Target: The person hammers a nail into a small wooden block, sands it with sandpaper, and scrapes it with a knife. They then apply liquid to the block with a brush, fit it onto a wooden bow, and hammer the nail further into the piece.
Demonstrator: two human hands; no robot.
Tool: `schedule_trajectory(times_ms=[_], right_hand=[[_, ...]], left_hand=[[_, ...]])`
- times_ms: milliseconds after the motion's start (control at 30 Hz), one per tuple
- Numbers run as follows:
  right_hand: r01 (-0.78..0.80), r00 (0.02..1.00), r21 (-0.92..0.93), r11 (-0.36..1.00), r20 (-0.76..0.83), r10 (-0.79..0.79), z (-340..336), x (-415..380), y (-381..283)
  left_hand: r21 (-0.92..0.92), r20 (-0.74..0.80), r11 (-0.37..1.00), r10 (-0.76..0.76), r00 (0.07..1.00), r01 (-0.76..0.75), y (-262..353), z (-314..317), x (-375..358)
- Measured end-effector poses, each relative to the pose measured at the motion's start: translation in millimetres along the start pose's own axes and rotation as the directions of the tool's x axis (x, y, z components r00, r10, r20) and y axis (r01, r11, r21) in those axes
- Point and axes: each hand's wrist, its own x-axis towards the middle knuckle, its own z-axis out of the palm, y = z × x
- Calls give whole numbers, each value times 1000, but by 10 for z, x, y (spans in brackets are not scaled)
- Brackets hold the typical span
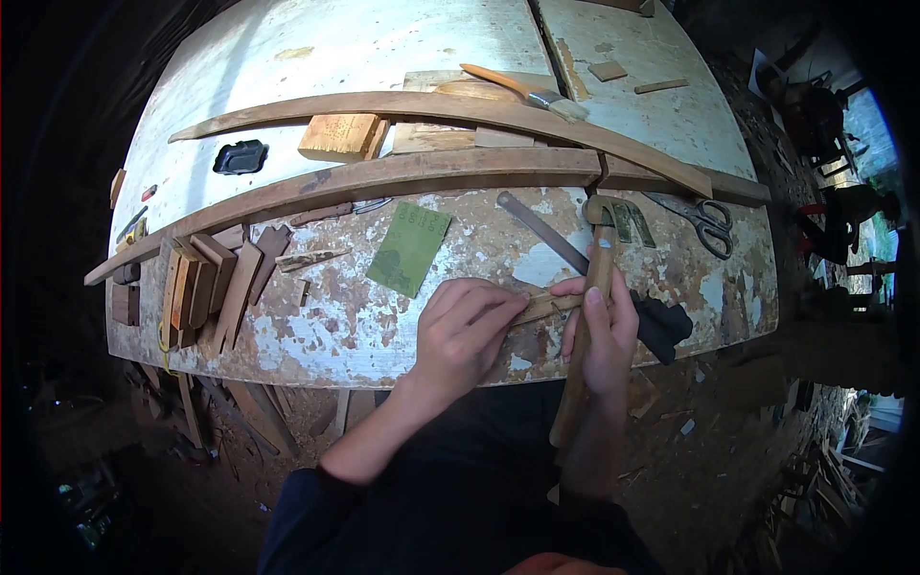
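My left hand (467, 331) is closed with its fingertips on the left end of a small wooden piece (546, 307), just above the front edge of the worn workbench (316, 335). At the right end of that piece is my right hand (604, 331), closed around the wooden handle of a hammer (598, 264). The hammer's head points away from me, and its handle slants down toward my body. A flat metal file or bar (541, 230) lies just behind my hands. Beside my right hand is a dark cloth (663, 326). Green sandpaper (409, 249) rests behind my left hand.
Long wooden strips (383, 177) cross the bench behind my hands. Wooden blocks (196, 287) stand at the left. Scissors (711, 228) lie at the right, a brush (517, 86) and a black tray (240, 157) farther back.
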Motion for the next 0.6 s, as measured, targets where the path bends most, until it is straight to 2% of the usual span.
schedule_trajectory(times_ms=[133, 600], right_hand=[[-18, 999, 50, 999, 30, 16, -36, -2, 2], [9, 1000, 17, 1000, -1, -9, 19, -9, -7]], left_hand=[[27, 0, 1000, 11, 1000, -11, 17, -2, 4], [-29, 50, 1000, 2, 999, -1, 18, -10, 5]])
